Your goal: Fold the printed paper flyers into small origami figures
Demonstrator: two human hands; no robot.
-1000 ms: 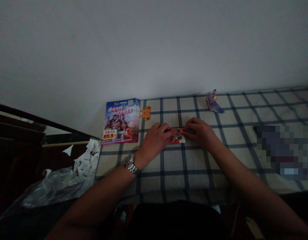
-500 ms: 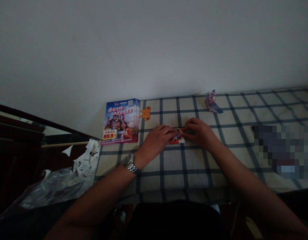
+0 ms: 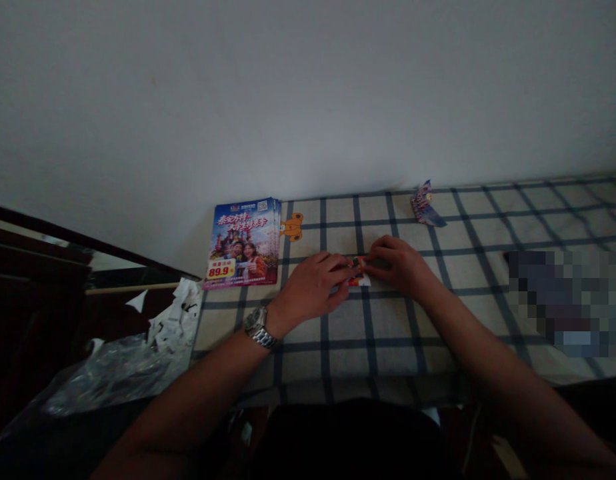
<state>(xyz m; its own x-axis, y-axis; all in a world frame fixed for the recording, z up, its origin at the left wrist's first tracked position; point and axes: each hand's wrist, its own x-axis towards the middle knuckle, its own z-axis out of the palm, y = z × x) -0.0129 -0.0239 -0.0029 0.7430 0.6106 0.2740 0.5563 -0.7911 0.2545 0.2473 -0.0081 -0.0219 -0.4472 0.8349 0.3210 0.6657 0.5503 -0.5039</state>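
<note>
Pinching a folded printed paper (image 3: 358,273), left hand (image 3: 308,288) and right hand (image 3: 395,268) clamped on it (white edge (image 3: 367,283) showing).

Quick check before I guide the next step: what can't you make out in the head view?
- Paper piece: its folds and edges are hidden by the fingers of the left hand and right hand.
- Object on the cloth: pixelated, so unidentifiable.
- Flyer stack: sheets too thin to count.

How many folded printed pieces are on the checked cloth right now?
2: one small folded piece between the left hand and right hand, and another folded piece near the wall. The hands may hide more.
</note>
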